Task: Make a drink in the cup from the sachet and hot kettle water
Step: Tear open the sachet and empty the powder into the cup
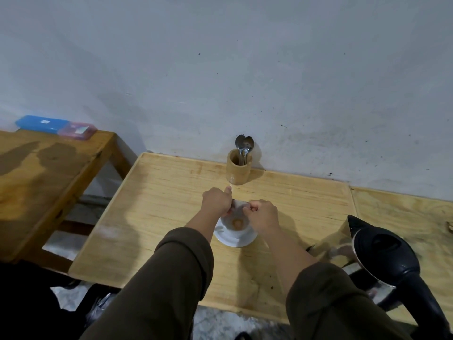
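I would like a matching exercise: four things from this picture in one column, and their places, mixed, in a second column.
1. sachet
2. kettle
3. spoons
4. cup

a. in the wooden holder by the wall
b. on the white saucer
c. held by the left hand and right hand
d. at the table's right side

Pairs: 1-c, 2-d, 3-a, 4-b

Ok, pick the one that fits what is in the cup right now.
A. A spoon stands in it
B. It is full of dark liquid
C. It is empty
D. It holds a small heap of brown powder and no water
D: a small brown heap lies at the bottom of the white cup, while both hands hold the sachet over it and the kettle stands on the table.
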Available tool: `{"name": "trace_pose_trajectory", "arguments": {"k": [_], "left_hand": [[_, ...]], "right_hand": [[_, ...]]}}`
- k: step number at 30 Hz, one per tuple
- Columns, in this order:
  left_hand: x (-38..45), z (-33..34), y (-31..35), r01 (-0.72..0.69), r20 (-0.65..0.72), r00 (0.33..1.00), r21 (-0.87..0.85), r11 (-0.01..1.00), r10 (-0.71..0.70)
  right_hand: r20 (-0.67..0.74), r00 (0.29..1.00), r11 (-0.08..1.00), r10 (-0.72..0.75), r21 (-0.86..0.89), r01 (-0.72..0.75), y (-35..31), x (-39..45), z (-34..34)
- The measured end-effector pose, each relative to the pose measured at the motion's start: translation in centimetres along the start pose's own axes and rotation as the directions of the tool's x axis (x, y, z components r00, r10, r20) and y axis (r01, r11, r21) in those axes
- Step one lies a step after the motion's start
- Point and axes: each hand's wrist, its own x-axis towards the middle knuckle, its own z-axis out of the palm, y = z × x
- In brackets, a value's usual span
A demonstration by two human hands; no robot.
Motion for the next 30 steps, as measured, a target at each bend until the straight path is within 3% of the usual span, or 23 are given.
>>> {"name": "trace_pose_trajectory", "arguments": {"k": [7,19,30], "left_hand": [[0.1,0.3,-0.5,0.001,0.035,0.999,-0.002,1.0,-0.001],[-0.4,-0.3,-0.7,-0.041,0.011,0.999,-0.091,0.995,0.042],[-1.4,-0.8,-0.2,-0.045,0.046,0.998,-0.057,0.997,0.048]], "right_hand": [[-0.023,0.997,0.997,0.067,0.034,-0.066,-0.4,-0.1,0.3],[0.01,1.0,0.996,0.001,-0.091,0.0,-0.5,-0.4,0.7],[-0.037,0.999,0.999,0.039,-0.025,-0.04,-0.4,-0.3,0.7]]}}
